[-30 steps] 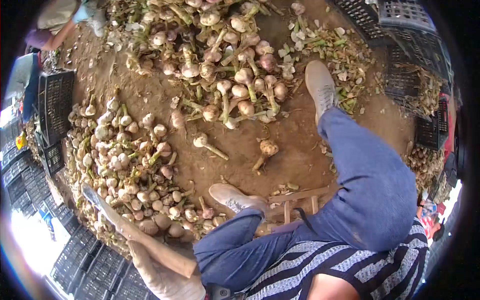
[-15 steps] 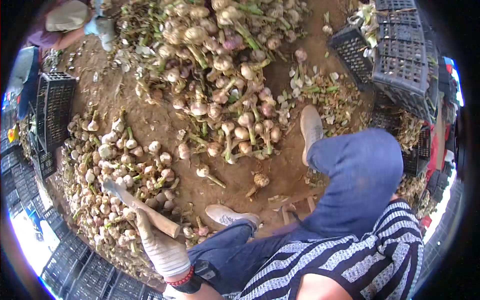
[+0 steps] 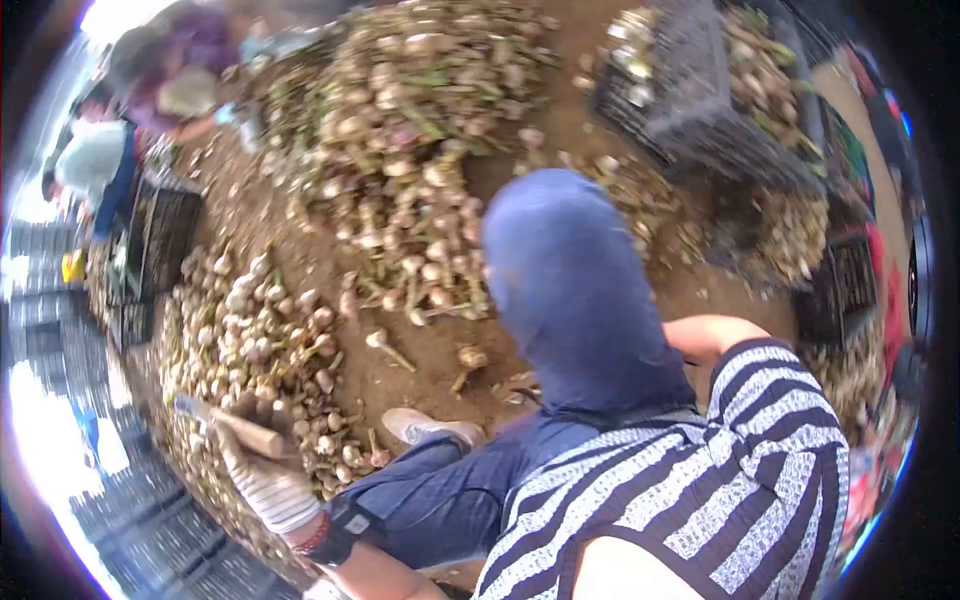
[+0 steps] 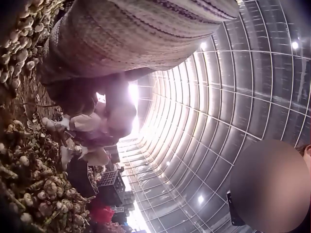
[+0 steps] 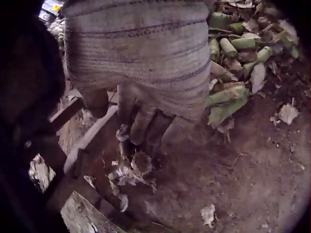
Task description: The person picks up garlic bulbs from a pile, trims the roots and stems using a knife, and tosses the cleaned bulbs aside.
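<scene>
In the head view my gloved left hand (image 3: 262, 468) grips a knife with a wooden handle (image 3: 250, 436); its grey blade (image 3: 190, 406) points left over a heap of trimmed garlic bulbs (image 3: 250, 330). The left wrist view shows mainly the glove cuff (image 4: 131, 39), and the knife is hidden there. My right hand is behind the raised knee in the head view. In the right wrist view this gloved right hand (image 5: 146, 107) hangs with loosely bent fingers beside a low wooden frame (image 5: 90, 138), above dry scraps (image 5: 129, 177) on the soil.
Garlic with stems (image 3: 410, 180) is piled ahead, and a single bulb (image 3: 470, 357) lies near my foot. Black crates stand at right (image 3: 690, 130) and left (image 3: 165, 235). Cut stems (image 5: 238, 46) litter the ground. Another person (image 3: 190, 80) sits at the far left.
The head view has swung, and the raised knee now sits further left. My left hand, still holding the knife, has moved up and left over the bulbs. The right upper arm has come into view.
</scene>
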A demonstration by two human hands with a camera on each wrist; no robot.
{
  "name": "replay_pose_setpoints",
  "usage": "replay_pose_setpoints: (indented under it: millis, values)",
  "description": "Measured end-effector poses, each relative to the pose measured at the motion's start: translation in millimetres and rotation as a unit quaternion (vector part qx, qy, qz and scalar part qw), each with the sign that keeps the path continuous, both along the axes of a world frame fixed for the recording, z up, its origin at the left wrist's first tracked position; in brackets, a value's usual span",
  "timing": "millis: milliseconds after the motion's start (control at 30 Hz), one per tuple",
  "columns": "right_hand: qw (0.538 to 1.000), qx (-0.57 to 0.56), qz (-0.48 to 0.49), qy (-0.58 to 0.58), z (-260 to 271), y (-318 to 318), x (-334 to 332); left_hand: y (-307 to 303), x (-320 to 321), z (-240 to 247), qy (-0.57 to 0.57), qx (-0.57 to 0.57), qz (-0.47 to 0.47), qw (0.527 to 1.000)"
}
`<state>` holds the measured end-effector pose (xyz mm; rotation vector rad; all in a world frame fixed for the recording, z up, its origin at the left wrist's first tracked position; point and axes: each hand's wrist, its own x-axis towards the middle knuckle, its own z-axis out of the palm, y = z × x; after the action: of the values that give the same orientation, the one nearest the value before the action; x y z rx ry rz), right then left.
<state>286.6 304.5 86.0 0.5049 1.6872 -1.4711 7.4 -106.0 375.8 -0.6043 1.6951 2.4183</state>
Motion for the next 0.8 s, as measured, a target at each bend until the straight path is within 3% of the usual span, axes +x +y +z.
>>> replay_pose_setpoints:
  millis: [133, 233, 267, 333, 400, 433, 467, 600, 667, 733, 800]
  values:
    - [0.981, -0.141, -0.123, -0.053, -19.7, -2.7, 44.5, 10.2, 3.2, -11.1, -0.007, -0.004, -0.069, 0.998]
    - [0.923, -0.284, -0.237, -0.109, -34.6, -6.2, 62.5, 9.1, -4.7, -20.1, -0.017, 0.051, -0.093, 0.994]
    - [0.897, -0.324, -0.271, -0.126, -40.9, -9.1, 62.6, 28.1, 3.6, -11.6, -0.013, 0.037, -0.113, 0.993]
    - [0.877, -0.332, -0.305, -0.165, -45.0, -11.0, 55.0, 15.4, -3.6, -21.8, -0.009, -0.132, -0.127, 0.983]
    - [0.938, -0.207, -0.211, -0.181, -40.8, 0.8, 36.3, 23.1, 1.1, -17.4, -0.014, -0.095, -0.147, 0.985]
    - [0.995, -0.085, -0.030, -0.048, -52.9, 9.6, 31.0, 28.8, 6.4, -10.8, -0.024, -0.059, -0.135, 0.989]
    - [0.983, 0.044, 0.152, 0.092, -63.0, 16.6, 24.6, 30.7, 11.7, -4.6, -0.034, -0.021, -0.122, 0.992]
    - [0.983, 0.050, 0.167, 0.055, -63.5, 17.3, 18.2, 49.0, 28.1, 10.4, -0.024, -0.060, -0.079, 0.995]
    - [0.990, 0.028, 0.123, 0.064, -68.9, 15.3, 25.4, 58.2, 37.7, 18.9, -0.024, -0.052, -0.029, 0.998]
    - [0.982, 0.070, 0.096, 0.149, -104.5, 16.9, 32.6, 61.6, 45.2, 26.3, -0.025, -0.076, -0.051, 0.996]
    - [0.984, 0.119, 0.112, 0.072, -97.8, 35.8, 12.5, 59.1, 49.6, 30.9, -0.026, -0.066, -0.044, 0.997]
